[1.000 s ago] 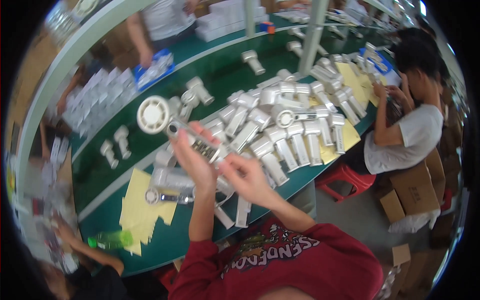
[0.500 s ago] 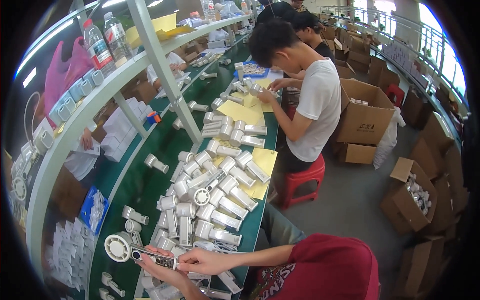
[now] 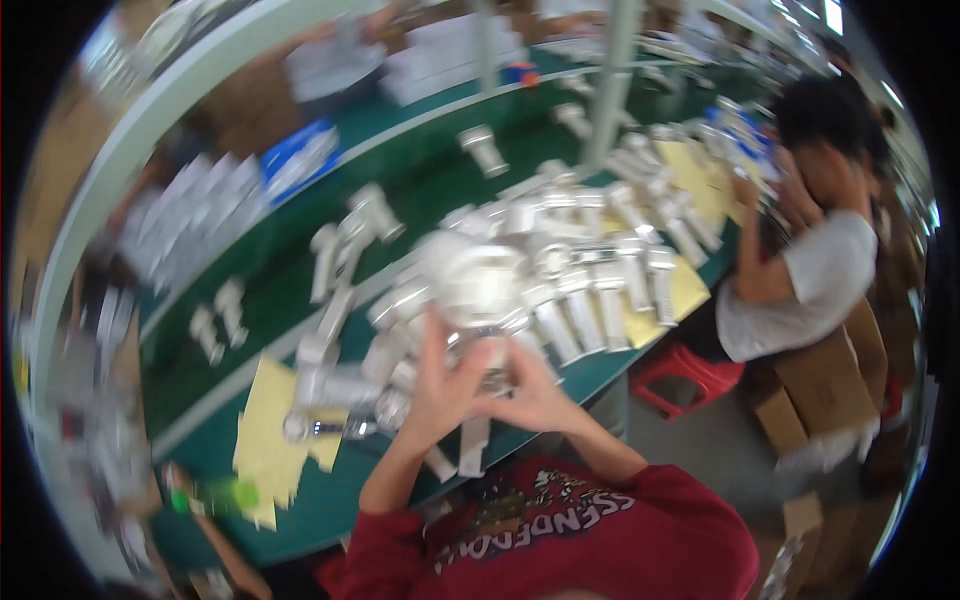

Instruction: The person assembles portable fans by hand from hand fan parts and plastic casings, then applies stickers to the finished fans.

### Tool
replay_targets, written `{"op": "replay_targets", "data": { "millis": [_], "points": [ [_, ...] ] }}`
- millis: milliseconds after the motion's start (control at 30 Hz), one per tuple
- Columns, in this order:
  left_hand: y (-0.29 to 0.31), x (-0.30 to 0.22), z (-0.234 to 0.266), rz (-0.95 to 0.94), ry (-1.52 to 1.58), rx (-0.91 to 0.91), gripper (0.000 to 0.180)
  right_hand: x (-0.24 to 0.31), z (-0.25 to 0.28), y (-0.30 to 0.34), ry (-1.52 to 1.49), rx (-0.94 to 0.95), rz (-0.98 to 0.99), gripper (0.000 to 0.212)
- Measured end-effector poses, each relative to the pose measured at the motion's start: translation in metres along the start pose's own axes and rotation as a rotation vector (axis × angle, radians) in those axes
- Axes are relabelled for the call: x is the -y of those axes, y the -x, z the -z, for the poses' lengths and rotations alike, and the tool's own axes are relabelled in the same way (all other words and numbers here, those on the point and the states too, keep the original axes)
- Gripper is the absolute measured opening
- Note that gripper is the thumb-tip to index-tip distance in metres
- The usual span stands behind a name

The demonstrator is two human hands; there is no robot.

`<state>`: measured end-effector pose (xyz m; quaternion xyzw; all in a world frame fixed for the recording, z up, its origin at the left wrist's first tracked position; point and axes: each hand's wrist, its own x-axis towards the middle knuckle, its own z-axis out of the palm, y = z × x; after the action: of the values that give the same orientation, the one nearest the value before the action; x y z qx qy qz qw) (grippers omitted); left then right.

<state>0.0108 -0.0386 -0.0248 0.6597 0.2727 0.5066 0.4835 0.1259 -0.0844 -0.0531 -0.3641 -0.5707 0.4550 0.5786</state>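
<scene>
A green tabletop (image 3: pixel 325 505) curves through the frame, strewn with white fans (image 3: pixel 560 335). At centre, the left hand (image 3: pixel 447 385) and right hand (image 3: pixel 530 395) close together around a blurred handheld fan (image 3: pixel 482 284). The step seems two-handed handling near its handle; the next move calls for steady support.

Green bench (image 3: pixel 310 508), grey floor (image 3: pixel 662 440)

A pale post (image 3: pixel 612 100) stands at the bench's far part, and a pale rail (image 3: pixel 108 165) curves along the left. On the right, a red stool (image 3: pixel 690 380) stands on the floor near cardboard boxes (image 3: pixel 825 380). Bright light (image 3: pixel 833 15) glares at upper right.
</scene>
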Motion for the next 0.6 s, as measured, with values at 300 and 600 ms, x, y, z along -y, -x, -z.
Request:
{"op": "replay_targets", "data": {
  "millis": [300, 600],
  "points": [
    [-0.054, 0.093, 0.176, 0.389, -1.347, -0.140, 0.047, -0.027, 0.039, 0.044, -0.103, -0.210, -0.195, 0.032],
    [-0.033, 0.128, 0.177, 0.293, -1.263, 0.149, 0.050, -0.032, 0.041, 0.044, -0.128, -0.285, -0.235, 0.030]
  ]
}}
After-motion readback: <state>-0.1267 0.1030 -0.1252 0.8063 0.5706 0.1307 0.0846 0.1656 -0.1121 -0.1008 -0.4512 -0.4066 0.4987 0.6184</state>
